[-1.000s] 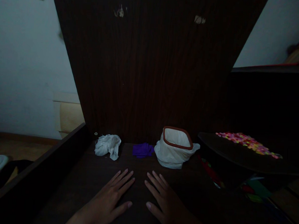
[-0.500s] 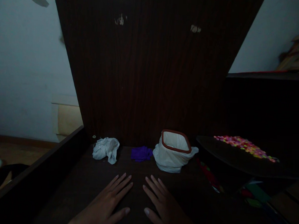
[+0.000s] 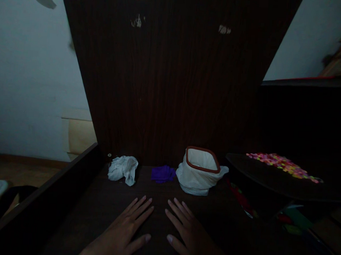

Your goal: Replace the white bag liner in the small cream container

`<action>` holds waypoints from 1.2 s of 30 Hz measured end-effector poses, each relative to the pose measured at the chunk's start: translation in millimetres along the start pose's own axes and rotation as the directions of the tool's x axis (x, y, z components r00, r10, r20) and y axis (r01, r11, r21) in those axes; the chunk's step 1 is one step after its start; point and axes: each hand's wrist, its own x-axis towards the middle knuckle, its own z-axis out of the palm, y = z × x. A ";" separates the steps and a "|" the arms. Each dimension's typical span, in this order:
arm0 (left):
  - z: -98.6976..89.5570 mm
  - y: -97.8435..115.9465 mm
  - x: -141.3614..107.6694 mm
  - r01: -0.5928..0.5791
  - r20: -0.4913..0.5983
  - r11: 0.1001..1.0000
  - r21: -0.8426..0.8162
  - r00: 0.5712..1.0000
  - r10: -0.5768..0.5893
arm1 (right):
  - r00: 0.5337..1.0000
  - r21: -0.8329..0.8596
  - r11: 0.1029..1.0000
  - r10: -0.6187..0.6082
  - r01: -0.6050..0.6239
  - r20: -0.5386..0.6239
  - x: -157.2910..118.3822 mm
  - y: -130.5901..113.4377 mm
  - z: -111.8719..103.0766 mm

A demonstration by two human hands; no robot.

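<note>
My left hand (image 3: 128,228) lies flat on the dark wooden desk top (image 3: 157,218), palm down, fingers spread and holding nothing. Beside it, my right hand (image 3: 187,232) rests the same way, its fingers apart. Beyond the left hand sits a crumpled white plastic bag (image 3: 123,168). A folded purple cloth (image 3: 162,174) lies beyond the space between the hands. Farther than my right hand stands a small bin with a brown squarish rim (image 3: 205,169), lined with a white bag (image 3: 193,184). Neither hand touches these things.
A tall dark wooden panel (image 3: 172,85) rises at the back. A low side board (image 3: 41,197) edges the left. On the right, a dark rounded shelf (image 3: 256,177) bears a heap of small pink and yellow pieces (image 3: 283,164); red and green items (image 3: 297,218) lie beneath it.
The whole view has shifted slightly, with things appearing a little farther right. Both hands remain flat on the desk, and nothing has been taken hold of.
</note>
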 end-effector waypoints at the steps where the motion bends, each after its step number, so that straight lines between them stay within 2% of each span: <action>1: -0.1 0.0 -0.2 -0.005 -0.006 1.000 0.000 1.000 0.005 | 1.000 0.000 1.000 -0.003 0.003 -0.008 -0.1 0.1 0.3; 6: 0.1 0.1 -0.2 -0.012 -0.009 1.000 0.005 1.000 0.012 | 0.999 0.006 1.000 -0.029 0.030 -0.045 -1.8 -0.2 0.5; 18: 1.0 -0.7 1.3 -0.012 0.015 0.999 0.040 1.000 0.011 | 0.999 0.002 1.000 -0.022 0.022 -0.041 -1.1 -5.3 -4.9; 31: 0.9 -0.1 0.5 -0.038 -0.047 0.999 0.022 0.998 0.039 | 1.000 -0.002 1.000 -0.001 0.001 0.006 -1.4 -7.8 -8.9; 36: 1.2 -0.6 1.0 -0.019 -0.016 0.999 0.029 1.000 0.020 | 1.000 0.002 1.000 -0.005 0.005 -0.020 -1.5 -6.8 -6.8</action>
